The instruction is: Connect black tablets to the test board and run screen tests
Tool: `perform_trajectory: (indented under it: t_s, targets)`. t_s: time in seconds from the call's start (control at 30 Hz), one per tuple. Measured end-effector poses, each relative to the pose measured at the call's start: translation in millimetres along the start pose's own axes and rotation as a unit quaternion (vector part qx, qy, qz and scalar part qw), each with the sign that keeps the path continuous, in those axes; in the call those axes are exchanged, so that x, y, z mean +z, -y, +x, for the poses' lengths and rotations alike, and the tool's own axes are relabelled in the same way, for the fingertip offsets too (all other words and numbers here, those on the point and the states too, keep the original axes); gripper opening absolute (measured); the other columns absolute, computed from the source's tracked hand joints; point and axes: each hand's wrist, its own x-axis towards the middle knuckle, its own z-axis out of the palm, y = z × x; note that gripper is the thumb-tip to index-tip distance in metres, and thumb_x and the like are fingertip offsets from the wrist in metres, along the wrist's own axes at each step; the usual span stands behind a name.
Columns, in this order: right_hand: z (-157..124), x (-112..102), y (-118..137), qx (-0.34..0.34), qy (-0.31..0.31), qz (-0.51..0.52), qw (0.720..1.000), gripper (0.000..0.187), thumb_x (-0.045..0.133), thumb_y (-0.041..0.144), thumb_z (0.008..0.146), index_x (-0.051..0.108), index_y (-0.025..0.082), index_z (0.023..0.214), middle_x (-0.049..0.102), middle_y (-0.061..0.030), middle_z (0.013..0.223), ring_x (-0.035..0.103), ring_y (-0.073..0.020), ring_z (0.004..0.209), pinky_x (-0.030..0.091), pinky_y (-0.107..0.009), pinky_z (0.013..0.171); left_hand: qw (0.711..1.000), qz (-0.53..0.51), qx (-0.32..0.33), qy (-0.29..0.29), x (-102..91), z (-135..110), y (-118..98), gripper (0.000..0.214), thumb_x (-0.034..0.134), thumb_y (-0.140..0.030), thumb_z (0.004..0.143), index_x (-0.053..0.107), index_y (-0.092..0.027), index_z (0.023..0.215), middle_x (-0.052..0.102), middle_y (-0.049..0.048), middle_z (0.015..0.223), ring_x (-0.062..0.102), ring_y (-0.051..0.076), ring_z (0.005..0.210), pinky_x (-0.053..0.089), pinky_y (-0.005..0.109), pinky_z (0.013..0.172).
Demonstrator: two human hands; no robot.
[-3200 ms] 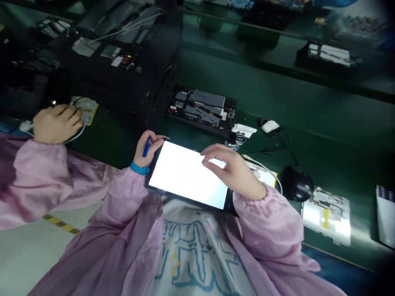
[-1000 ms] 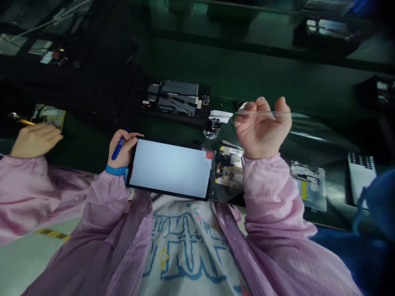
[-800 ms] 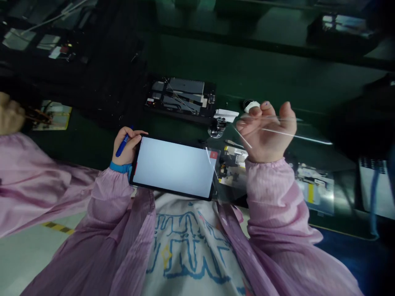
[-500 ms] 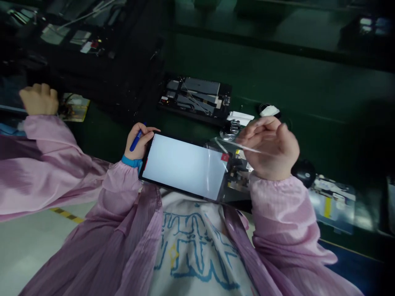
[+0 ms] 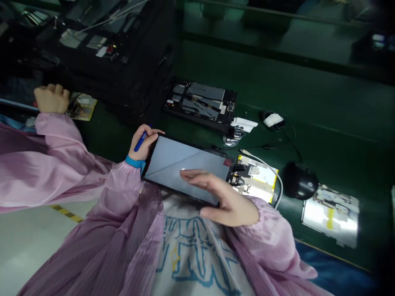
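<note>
My left hand [image 5: 148,149] grips the left end of a tablet-like display [image 5: 173,158], its screen lit pale and its border black. A blue pen [image 5: 140,142] is tucked between the same hand's fingers, and a blue strap [image 5: 133,162] circles that wrist. Across the screen lies my right hand [image 5: 228,201], fingers stretched out flat and thumb apart near the lower edge. Whether it presses or hovers, I cannot tell. A red tab [image 5: 227,163] shows at the screen's right end. Diagonal lines on the screen look like clear film, partly hidden by the right hand.
An opened device [image 5: 200,100] lies behind the display. To the right are a circuit assembly [image 5: 259,176] with a white cable, a black round object [image 5: 300,181] and another metal-backed assembly [image 5: 331,213]. Dark devices [image 5: 123,78] are stacked left. A co-worker's hand [image 5: 52,98] is far left.
My right hand has come down and left from beside the display to over the screen. The clear film that stretched towards it now seems to lie on the display. My left hand keeps its hold.
</note>
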Motion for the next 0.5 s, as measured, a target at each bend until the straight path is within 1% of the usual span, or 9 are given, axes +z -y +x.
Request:
perform_trajectory:
  t_s: [0.1,0.2,0.3,0.4,0.47,0.5]
  targets:
    - [7.2,13.0,4.7,-0.026,0.060,-0.053,0.996,0.061,0.066,0.033,0.085,0.037,0.019,0.136,0.039,-0.0212,0.147,0.036,-0.0243,0.140,0.037,-0.046,0.113,1.000,-0.003,0.001,0.002,-0.2,0.0,-0.1,0.031,0.073,-0.023,0.070,0.042,-0.020,0.072,0.067,0.0021,0.077,0.069,0.022,0.082,0.048,0.031,0.068]
    - [12.5,28.3,6.6,-0.044,0.122,-0.050,0.990,0.066,0.067,0.037,0.083,0.037,0.012,0.137,0.036,-0.0246,0.148,0.033,-0.0239,0.142,0.036,-0.040,0.114,1.000,0.003,0.010,-0.001,0.2,-0.1,-0.6,0.030,0.073,-0.024,0.071,0.042,-0.021,0.072,0.066,0.0014,0.075,0.070,0.023,0.081,0.048,0.031,0.067]
    - [14.4,44.8,6.1,-0.059,0.181,-0.039,0.981,0.071,0.066,0.045,0.082,0.040,0.007,0.136,0.034,-0.0259,0.149,0.035,-0.0239,0.141,0.037,-0.033,0.112,1.000,0.008,0.011,-0.001,0.0,0.2,-0.7,0.030,0.072,-0.025,0.071,0.042,-0.021,0.072,0.068,0.0021,0.077,0.070,0.023,0.083,0.048,0.032,0.067]
    - [14.8,54.0,6.5,-0.061,0.211,-0.066,0.973,0.074,0.063,0.050,0.083,0.040,0.006,0.137,0.032,-0.0253,0.151,0.036,-0.0227,0.141,0.039,-0.028,0.110,1.000,0.001,0.007,0.000,-0.5,0.8,-0.6,0.031,0.073,-0.023,0.070,0.042,-0.020,0.071,0.069,0.0033,0.079,0.070,0.023,0.085,0.048,0.031,0.068]
    - [16.2,53.4,7.6,-0.074,0.214,-0.115,0.967,0.066,0.060,0.049,0.086,0.044,0.008,0.136,0.033,-0.0217,0.152,0.035,-0.0218,0.141,0.036,-0.029,0.112,1.000,-0.005,0.003,-0.003,-0.1,1.0,-1.3,0.031,0.073,-0.022,0.070,0.042,-0.020,0.071,0.068,0.0038,0.079,0.070,0.022,0.084,0.048,0.030,0.068]
    - [17.6,51.4,8.0,-0.081,0.209,-0.153,0.963,0.060,0.058,0.048,0.088,0.048,0.011,0.134,0.036,-0.0181,0.152,0.034,-0.0222,0.142,0.033,-0.032,0.115,1.000,-0.009,0.000,-0.004,0.3,0.9,-2.0,0.031,0.074,-0.022,0.070,0.042,-0.020,0.071,0.068,0.0040,0.079,0.070,0.022,0.083,0.049,0.031,0.069]
